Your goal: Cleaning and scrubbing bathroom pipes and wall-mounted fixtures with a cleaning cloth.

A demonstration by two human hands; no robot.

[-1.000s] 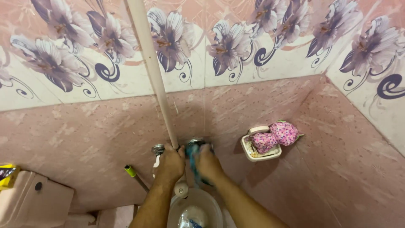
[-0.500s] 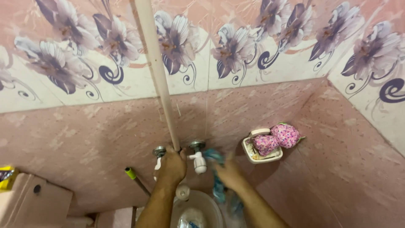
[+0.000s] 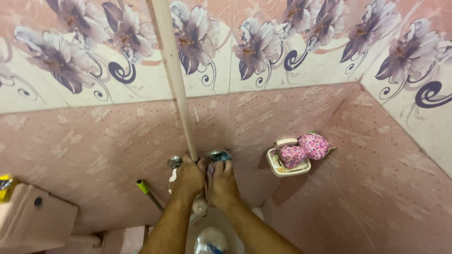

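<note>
Far left of the hands: pink cistern [image 3: 35, 218]; nearer, a green-tipped handle [image 3: 142, 187] leaning on the wall; left hand [image 3: 188, 178] closed round the foot of the upright pipe [image 3: 175, 80], beside a small metal valve [image 3: 174, 162]; right hand [image 3: 221, 183] touching it, folded over the tap [image 3: 219, 155], a cloth [image 3: 210, 169] barely showing beneath; bucket [image 3: 212, 235] below; wiping appears underway, how much is done cannot be told; to the right, soap dish [image 3: 282, 167] holding pink scrubbers [image 3: 303, 149].
</note>
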